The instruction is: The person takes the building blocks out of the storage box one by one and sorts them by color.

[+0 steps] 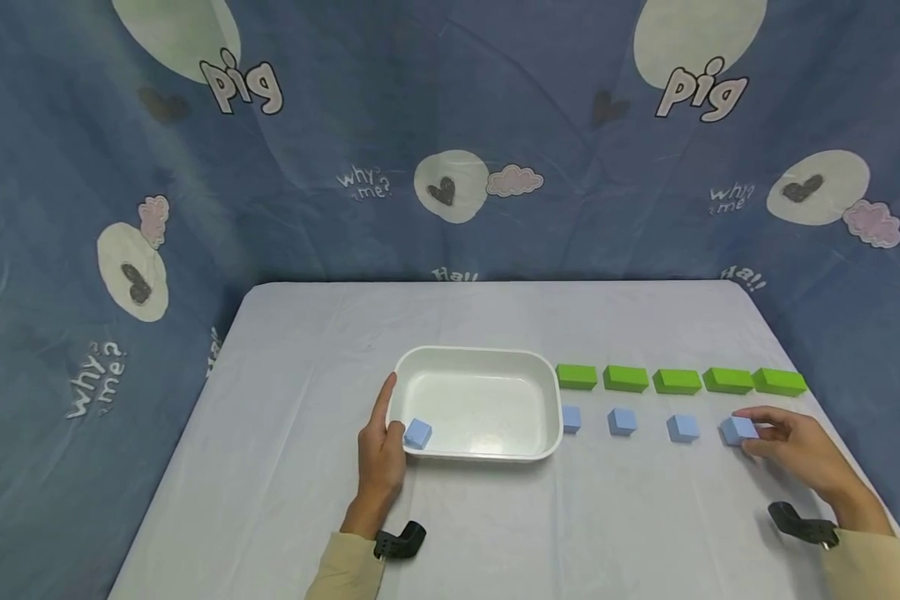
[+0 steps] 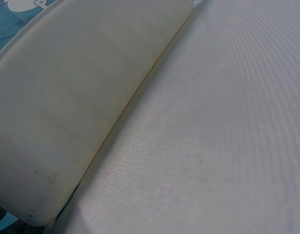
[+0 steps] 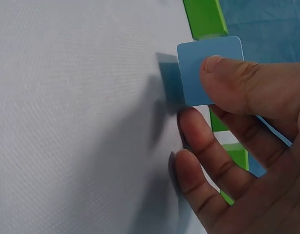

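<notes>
In the head view, my right hand [image 1: 795, 446] pinches a light blue cube [image 1: 738, 431] between thumb and fingers, at the right end of a row of blue cubes. The right wrist view shows the thumb [image 3: 228, 83] flat on the cube's face, two other fingers below it. My left hand [image 1: 382, 458] touches the left side of a white tray [image 1: 476, 456], index finger straight along the rim and thumb by the near corner; its other fingers are hidden. Another blue cube [image 1: 418, 433] lies in the tray's near left corner. The left wrist view shows the tray's outer wall [image 2: 82, 92].
Right of the tray, several green blocks [image 1: 677, 382] form a row behind the blue cubes [image 1: 682, 428]. The leftmost cube [image 1: 572, 419] is partly hidden by the tray's right edge. A white cloth covers the table [image 1: 285, 467]; a blue printed curtain [image 1: 390, 233] hangs behind.
</notes>
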`<state>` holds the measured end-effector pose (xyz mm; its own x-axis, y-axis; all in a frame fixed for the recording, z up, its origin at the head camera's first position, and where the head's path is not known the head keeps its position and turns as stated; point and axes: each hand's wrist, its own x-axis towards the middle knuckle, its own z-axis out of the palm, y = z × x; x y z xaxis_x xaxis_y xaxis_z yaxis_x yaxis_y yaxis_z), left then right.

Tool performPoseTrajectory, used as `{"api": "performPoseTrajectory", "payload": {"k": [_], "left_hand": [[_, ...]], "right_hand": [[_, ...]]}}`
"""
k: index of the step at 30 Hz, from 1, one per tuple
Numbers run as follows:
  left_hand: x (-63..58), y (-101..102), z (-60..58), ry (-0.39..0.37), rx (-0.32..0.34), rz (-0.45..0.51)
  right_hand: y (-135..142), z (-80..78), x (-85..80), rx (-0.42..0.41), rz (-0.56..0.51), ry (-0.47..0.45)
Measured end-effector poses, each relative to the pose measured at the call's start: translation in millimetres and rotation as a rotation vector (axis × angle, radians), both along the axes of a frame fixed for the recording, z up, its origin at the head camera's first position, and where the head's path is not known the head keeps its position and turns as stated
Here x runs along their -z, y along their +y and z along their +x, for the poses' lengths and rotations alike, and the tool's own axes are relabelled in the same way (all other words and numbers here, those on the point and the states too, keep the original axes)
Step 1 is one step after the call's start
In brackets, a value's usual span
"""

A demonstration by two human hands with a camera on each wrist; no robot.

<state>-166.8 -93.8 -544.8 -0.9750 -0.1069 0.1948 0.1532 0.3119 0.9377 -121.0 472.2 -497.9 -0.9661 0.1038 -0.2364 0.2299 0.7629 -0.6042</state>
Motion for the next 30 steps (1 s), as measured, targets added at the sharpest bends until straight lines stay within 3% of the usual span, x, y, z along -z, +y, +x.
{"api": "performPoseTrajectory", "payload": {"k": [10, 21, 30], "left_hand": [[-0.4, -0.3, -0.2, 0.013, 0.002, -0.003], [0.2, 0.0, -1.1, 0.014, 0.001, -0.013], [0.4, -0.2, -0.9, 0.007, -0.005, -0.019]], "right_hand": [[-6.4, 0.1, 0.2, -0.033, 0.023, 0.007], [-8.2, 5.1, -2.4, 0.0, -0.017, -0.032], [-7.4, 4.0, -3.0, -0.054, -0.012, -0.019]]}}
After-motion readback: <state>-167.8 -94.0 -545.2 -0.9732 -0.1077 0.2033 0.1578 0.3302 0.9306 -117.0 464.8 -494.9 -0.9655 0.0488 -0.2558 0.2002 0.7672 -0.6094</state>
